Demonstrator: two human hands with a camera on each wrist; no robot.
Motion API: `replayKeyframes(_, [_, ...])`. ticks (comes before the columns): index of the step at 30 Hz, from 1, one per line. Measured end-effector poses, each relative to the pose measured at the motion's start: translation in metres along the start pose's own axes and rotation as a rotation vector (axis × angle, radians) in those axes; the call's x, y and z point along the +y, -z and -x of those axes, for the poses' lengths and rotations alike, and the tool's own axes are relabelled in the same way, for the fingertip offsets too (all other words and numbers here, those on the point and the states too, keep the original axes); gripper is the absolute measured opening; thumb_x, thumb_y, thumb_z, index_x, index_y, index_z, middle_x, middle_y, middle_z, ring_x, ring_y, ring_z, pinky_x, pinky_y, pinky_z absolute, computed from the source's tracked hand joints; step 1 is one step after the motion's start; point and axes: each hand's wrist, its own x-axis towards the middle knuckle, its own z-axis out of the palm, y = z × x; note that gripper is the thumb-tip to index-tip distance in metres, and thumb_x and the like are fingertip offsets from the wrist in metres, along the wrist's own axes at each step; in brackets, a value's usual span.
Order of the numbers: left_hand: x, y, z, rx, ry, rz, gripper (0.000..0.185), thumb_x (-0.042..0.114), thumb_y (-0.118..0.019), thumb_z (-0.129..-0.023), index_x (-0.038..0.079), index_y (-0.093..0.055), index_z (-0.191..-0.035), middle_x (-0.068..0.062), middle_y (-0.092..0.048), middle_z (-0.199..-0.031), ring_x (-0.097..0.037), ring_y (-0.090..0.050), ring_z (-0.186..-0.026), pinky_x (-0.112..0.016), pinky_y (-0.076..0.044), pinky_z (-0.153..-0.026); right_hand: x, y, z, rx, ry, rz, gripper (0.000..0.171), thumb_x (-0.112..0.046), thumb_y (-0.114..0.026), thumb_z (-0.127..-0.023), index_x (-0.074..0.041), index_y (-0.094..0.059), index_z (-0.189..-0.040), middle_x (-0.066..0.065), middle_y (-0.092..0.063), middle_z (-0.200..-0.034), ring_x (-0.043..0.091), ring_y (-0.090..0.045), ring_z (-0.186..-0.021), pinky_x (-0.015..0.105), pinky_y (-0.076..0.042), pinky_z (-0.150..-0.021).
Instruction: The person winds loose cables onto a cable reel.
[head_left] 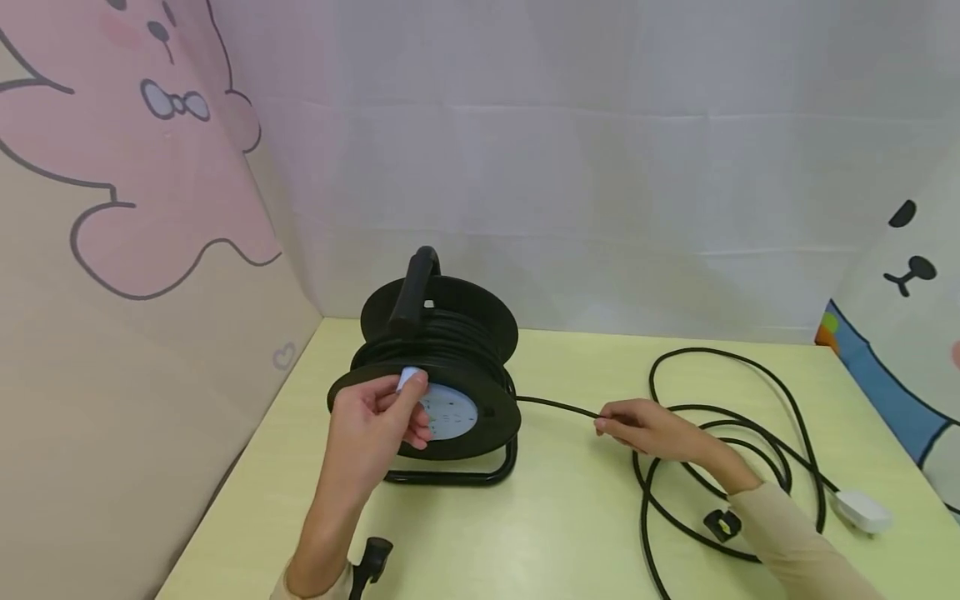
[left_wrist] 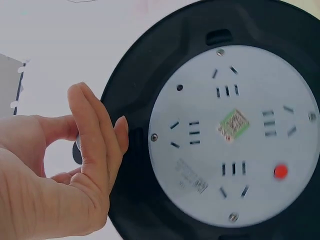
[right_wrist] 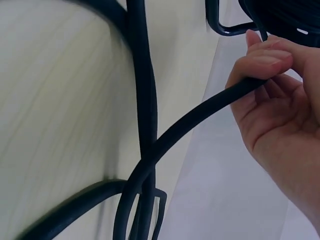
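Observation:
A black cable reel point(head_left: 498, 433) stands on the table on a tube frame, black cable wound round its drum. My left hand point(head_left: 367, 417) pinches a pale knob point(head_left: 408, 374) near the rim of the reel's front disc. In the left wrist view, my left hand point(left_wrist: 90, 160) curls beside the white socket panel point(left_wrist: 200, 95) and mostly hides the knob. To the right of the reel, my right hand point(head_left: 648, 427) holds the black cable point(head_left: 558, 405) where it runs off the drum. The right wrist view shows the cable point(right_wrist: 200, 113) passing between thumb and fingers of my right hand point(right_wrist: 280, 100).
Loose loops of cable point(head_left: 802, 417) lie on the right of the table point(head_left: 555, 533), under and around my right forearm. A white plug point(head_left: 862, 510) sits at the cable's end near the right edge. A pale curtain point(head_left: 570, 183) hangs behind the table.

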Motion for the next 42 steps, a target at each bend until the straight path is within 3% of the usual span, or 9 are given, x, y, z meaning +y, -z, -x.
replayKeyframes(9, [0.000, -0.015, -0.001, -0.042, -0.007, 0.004, 0.026, 0.013, -0.067, -0.101, -0.011, -0.069, -0.091, -0.014, -0.064, -0.066, -0.021, -0.066, -0.051, -0.030, -0.061, -0.056, -0.002, 0.002, -0.010, 0.059, 0.033, 0.094, 0.020, -0.013, -0.054, -0.108, 0.000, -0.068, -0.103, -0.011, -0.046, -0.064, 0.000, -0.038, -0.049, 0.022, -0.038, -0.045])
replayKeyframes(17, [-0.002, -0.037, 0.001, -0.120, -0.008, 0.005, 0.029, 0.016, -0.068, -0.101, -0.006, -0.067, -0.083, -0.012, -0.064, -0.064, -0.024, -0.066, -0.052, -0.030, -0.061, -0.055, -0.003, -0.006, -0.015, 0.027, -0.018, 0.051, 0.023, -0.021, -0.056, -0.108, -0.001, -0.067, -0.104, -0.006, -0.051, -0.064, 0.010, -0.049, -0.051, 0.024, -0.043, -0.048])
replayKeyframes(22, [-0.011, -0.054, 0.002, -0.168, -0.014, 0.000, 0.029, 0.017, -0.067, -0.100, -0.005, -0.067, -0.081, -0.010, -0.064, -0.062, -0.024, -0.067, -0.053, -0.030, -0.061, -0.054, -0.004, -0.009, -0.015, 0.034, -0.027, 0.057, 0.024, -0.022, -0.057, -0.108, -0.003, -0.065, -0.096, -0.006, -0.049, -0.062, 0.013, -0.049, -0.050, 0.024, -0.042, -0.050])
replayKeyframes(26, [-0.020, -0.065, 0.001, -0.229, -0.009, 0.013, 0.031, 0.018, -0.068, -0.100, -0.006, -0.067, -0.081, -0.010, -0.064, -0.061, -0.020, -0.065, -0.052, -0.030, -0.061, -0.055, -0.005, -0.008, -0.012, 0.046, -0.031, 0.093, 0.026, -0.022, -0.057, -0.108, -0.003, -0.062, -0.090, -0.009, -0.045, -0.062, 0.007, -0.042, -0.051, 0.022, -0.037, -0.050])
replayKeyframes(33, [-0.045, -0.080, 0.001, -0.281, 0.003, -0.062, 0.030, 0.018, -0.067, -0.100, -0.002, -0.068, -0.078, -0.005, -0.064, -0.059, -0.012, -0.064, -0.049, -0.028, -0.059, -0.052, -0.006, 0.005, -0.003, 0.116, -0.039, 0.202, 0.023, -0.025, -0.061, -0.105, -0.009, -0.063, -0.089, -0.011, -0.040, -0.067, 0.001, -0.033, -0.058, 0.023, -0.032, -0.053])
replayKeyframes(37, [-0.060, -0.082, 0.002, -0.302, 0.013, -0.085, 0.031, 0.015, -0.067, -0.099, -0.004, -0.067, -0.075, -0.006, -0.064, -0.058, -0.010, -0.063, -0.048, -0.027, -0.059, -0.051, -0.008, 0.014, 0.009, 0.141, -0.045, 0.272, 0.021, -0.027, -0.063, -0.104, -0.011, -0.066, -0.092, -0.012, -0.043, -0.067, 0.001, -0.035, -0.057, 0.023, -0.035, -0.052])
replayKeyframes(42, [-0.086, -0.075, 0.004, -0.298, 0.073, -0.130, 0.028, 0.014, -0.069, -0.097, -0.006, -0.068, -0.076, -0.007, -0.064, -0.057, -0.009, -0.061, -0.047, -0.027, -0.058, -0.051, -0.010, 0.023, 0.031, 0.271, -0.055, 0.270, 0.017, -0.018, -0.063, -0.104, -0.017, -0.063, -0.087, -0.011, -0.041, -0.064, 0.002, -0.034, -0.054, 0.024, -0.034, -0.049])
